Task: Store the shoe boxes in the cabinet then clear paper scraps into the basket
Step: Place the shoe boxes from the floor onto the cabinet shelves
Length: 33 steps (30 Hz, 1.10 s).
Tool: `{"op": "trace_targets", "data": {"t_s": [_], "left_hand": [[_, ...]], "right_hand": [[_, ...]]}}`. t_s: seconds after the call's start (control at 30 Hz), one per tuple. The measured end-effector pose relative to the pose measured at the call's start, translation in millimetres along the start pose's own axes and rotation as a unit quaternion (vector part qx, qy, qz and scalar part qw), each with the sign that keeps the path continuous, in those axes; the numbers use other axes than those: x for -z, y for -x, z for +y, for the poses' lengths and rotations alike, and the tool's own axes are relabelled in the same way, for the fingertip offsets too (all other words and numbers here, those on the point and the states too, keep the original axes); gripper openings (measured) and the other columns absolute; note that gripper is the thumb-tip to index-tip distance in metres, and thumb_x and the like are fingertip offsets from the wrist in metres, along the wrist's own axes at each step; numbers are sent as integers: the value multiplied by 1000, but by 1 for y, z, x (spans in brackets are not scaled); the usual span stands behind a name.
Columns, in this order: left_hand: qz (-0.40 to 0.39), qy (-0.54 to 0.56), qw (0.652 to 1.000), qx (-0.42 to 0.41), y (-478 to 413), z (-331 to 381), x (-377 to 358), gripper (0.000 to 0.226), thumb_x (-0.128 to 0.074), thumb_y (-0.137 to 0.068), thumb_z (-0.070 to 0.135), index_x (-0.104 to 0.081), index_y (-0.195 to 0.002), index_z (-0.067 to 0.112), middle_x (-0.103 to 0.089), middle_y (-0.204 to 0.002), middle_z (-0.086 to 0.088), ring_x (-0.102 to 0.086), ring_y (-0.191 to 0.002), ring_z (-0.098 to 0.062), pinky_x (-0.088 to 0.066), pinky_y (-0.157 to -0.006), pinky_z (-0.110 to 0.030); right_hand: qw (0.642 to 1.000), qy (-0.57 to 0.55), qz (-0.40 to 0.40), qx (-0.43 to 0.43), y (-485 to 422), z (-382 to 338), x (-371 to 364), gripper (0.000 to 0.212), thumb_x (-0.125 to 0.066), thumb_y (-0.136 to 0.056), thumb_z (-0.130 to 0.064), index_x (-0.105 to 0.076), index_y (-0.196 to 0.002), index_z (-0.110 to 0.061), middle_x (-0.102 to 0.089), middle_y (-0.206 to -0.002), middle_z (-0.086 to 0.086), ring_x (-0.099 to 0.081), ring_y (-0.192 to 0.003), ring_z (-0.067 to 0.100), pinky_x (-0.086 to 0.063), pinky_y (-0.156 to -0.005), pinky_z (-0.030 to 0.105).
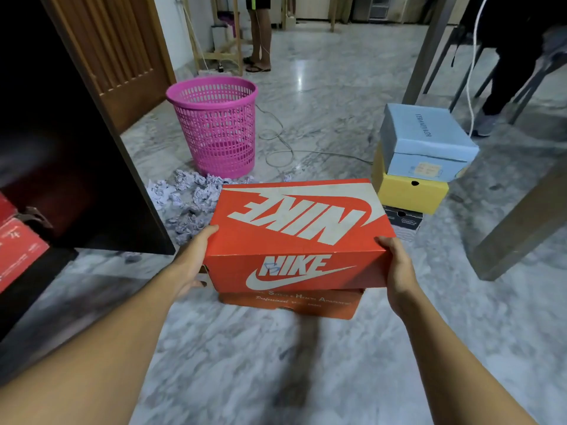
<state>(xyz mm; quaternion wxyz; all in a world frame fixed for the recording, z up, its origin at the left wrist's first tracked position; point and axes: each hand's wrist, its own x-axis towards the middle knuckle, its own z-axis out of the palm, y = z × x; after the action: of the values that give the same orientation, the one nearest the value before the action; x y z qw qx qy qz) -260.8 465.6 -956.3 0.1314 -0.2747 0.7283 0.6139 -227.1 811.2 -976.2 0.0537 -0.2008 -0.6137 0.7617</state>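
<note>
Cabinet (61,133): it stands open and dark on my left, with red boxes (18,246) already low inside. I judge this is where my load goes, so I should swing left and keep clear of the door edge.

Nike box (297,228): the orange box sits level in front of me between my two hands, lid closed, above the marble floor. I should keep it flat so the lid stays on.

Lower orange box (288,303): it lies right under the Nike box. I cannot tell whether the two touch or whether I carry both, so I should test the weight before turning.

Stack on my right: a blue box (426,139) sits on a yellow box (411,194), which sits on a black box (403,220). All three wait to be stored.

Basket (214,124): pink, upright, beyond the scraps and near the cabinet door.

Paper scraps (190,194): crumpled balls lie on the floor between the basket and my box. That job comes later, and I must not tread on them.

Left hand (196,259): it clasps the box's left end, fingers up at the top edge.

Right hand (395,271): it clasps the right end, thumb on the top corner. Even inward pressure from both ends should do.
</note>
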Motion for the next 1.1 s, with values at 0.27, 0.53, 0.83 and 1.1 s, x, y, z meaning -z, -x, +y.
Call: {"op": "trace_targets", "data": {"t_s": [0.27, 0.53, 0.83, 1.1], "left_hand": [[53, 33, 981, -182, 57, 30, 74, 36, -50, -94, 46, -71, -77, 21, -74, -71, 5, -64, -76, -20, -43, -79, -36], [206, 90, 931, -286, 144, 37, 175, 54, -49, -78, 71, -68, -85, 21, -71, -92, -6, -63, -92, -27, -44, -92, -45], [328, 176, 873, -316, 226, 35, 280, 84, -51, -67, 85, -70, -106, 14, -72, -107, -17, -69, -95, -32, -52, -92, -48], [442, 225, 789, -363, 266, 66, 363, 72, -53, -62, 89, -70, -90, 24, -70, -113, -16, -65, -107, -38, -50, -95, -57]], "right_hand": [[996, -29, -87, -5, 16, -42, -48, 54, -66, -62, -51, -72, -107, -22, -72, -118, 10, -65, -109, 30, -43, -106, 51], [973, -49, -227, -17, 59, -75, -144, 47, -58, -71, -51, -70, -105, -21, -74, -102, 10, -66, -91, 27, -50, -92, 46], [945, -12, -325, -8, 123, -102, -277, 40, -57, -73, -56, -70, -91, -22, -75, -83, -2, -68, -79, 21, -57, -75, 39], [934, 5, -351, 69, 167, -149, -383, 57, -56, -65, -72, -72, -105, -35, -70, -118, 6, -65, -107, 29, -51, -93, 60]]}}
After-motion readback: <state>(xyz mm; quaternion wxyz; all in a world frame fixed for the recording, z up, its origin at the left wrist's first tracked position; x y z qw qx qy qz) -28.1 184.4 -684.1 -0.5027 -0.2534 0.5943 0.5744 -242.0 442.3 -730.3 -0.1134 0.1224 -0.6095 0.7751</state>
